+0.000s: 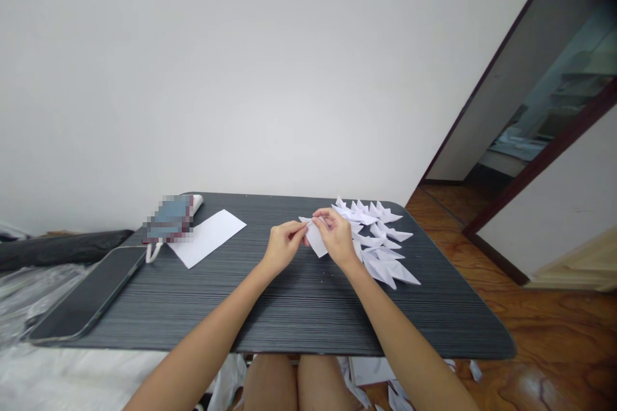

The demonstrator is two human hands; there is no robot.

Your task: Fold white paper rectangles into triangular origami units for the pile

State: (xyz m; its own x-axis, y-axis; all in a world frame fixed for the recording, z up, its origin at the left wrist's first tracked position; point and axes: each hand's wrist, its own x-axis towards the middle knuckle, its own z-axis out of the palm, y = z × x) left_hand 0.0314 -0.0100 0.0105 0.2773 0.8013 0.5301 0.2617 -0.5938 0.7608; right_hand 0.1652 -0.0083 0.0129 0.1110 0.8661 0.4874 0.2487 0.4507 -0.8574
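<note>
Over the middle of the dark table, a small piece of folded white paper is held between both hands. My left hand pinches its left edge near the top. On the other side, my right hand grips the upper right part with thumb and fingers, hiding some of the folds. Just right of my right hand lie several folded white paper boats, grouped close together with their points up. A flat white sheet of paper rests on the table left of my left hand.
At the left edge of the dark table lies a phone. Behind it is a blurred-out blue and red object with a white cable, partly over the sheet. A white wall stands behind. Paper scraps lie below the table.
</note>
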